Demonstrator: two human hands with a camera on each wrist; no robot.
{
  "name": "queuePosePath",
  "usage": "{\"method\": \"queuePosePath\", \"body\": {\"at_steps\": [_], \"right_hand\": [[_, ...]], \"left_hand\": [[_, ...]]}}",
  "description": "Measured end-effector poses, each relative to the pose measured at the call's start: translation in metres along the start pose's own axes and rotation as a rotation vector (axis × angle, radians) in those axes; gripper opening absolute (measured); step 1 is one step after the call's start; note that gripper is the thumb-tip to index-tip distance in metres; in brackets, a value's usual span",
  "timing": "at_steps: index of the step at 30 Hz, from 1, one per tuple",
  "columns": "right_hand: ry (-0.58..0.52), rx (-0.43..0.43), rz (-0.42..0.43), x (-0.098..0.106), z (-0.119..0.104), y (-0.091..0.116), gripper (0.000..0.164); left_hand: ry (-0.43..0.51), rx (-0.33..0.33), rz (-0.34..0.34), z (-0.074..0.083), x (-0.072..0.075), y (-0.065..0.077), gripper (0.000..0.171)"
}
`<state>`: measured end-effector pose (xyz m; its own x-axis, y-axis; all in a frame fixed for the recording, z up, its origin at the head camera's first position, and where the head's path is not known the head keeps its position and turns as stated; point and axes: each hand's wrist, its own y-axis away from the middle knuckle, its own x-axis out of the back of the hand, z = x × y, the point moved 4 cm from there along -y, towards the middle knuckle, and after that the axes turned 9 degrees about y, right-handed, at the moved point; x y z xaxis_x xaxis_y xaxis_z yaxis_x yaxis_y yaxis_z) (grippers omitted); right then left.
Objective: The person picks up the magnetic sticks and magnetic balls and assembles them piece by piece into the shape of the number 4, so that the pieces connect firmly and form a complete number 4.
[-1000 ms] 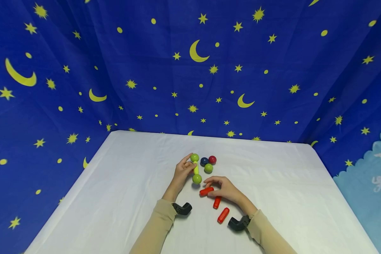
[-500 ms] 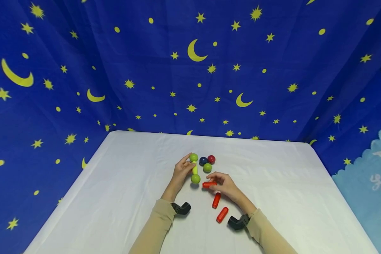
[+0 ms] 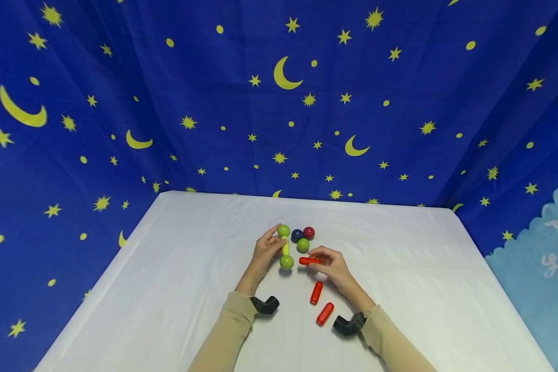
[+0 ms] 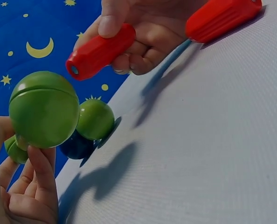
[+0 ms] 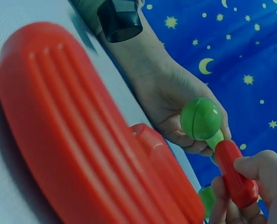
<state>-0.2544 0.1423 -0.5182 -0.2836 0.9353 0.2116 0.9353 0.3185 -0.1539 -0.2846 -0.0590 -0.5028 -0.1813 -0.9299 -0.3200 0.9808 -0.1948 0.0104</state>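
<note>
A: Left hand (image 3: 263, 252)?
B: Fingers (image 4: 43, 170) pinching a yellow bar (image 3: 285, 248), green balls (image 3: 287, 262) at both ends, raised off the surface (image 3: 181, 268).
A: Right hand (image 3: 336, 267)?
B: Thumb and fingers pinch a red stick (image 3: 306, 261), also raised, near the closer green ball. Both forearms slant inward.
A: Nearby?
B: Two more red sticks (image 3: 316, 293) lying nearer the person.

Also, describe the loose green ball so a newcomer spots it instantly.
On the white table, find the left hand holding a yellow stick. Just right of it, beside the blue ball and red ball, lies the loose green ball, the only green one off the stick.
</note>
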Motion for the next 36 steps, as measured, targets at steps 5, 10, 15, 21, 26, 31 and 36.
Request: {"method": "queuePosePath", "body": {"at_steps": [5, 10, 15, 21, 26, 31, 36], "right_hand": [[-0.027, 0.046, -0.026, -0.003, 0.001, 0.0, 0.039], [-0.017, 0.064, -0.033, -0.005, 0.0, 0.001, 0.039], [-0.016, 0.058, -0.049, -0.007, -0.001, 0.001, 0.039], [-0.016, 0.075, -0.054, -0.009, 0.0, 0.001, 0.038], [0.007, 0.093, -0.069, -0.011, 0.0, 0.001, 0.034], [0.052, 0.09, -0.072, -0.012, -0.004, 0.002, 0.031], [0.083, 0.083, -0.077, -0.013, -0.02, 0.006, 0.031]], "left_hand": [[-0.013, 0.006, 0.001, 0.0, -0.001, 0.0, 0.063], [-0.013, 0.019, 0.006, 0.0, -0.002, 0.0, 0.064], [-0.021, 0.02, 0.003, -0.001, -0.002, 0.0, 0.064], [-0.038, 0.018, 0.0, -0.001, -0.002, 0.0, 0.064], [-0.073, 0.003, 0.007, 0.001, -0.003, 0.001, 0.067], [-0.112, -0.009, 0.025, 0.003, -0.004, 0.002, 0.067], [-0.127, -0.026, 0.037, -0.002, -0.002, -0.001, 0.061]]}}
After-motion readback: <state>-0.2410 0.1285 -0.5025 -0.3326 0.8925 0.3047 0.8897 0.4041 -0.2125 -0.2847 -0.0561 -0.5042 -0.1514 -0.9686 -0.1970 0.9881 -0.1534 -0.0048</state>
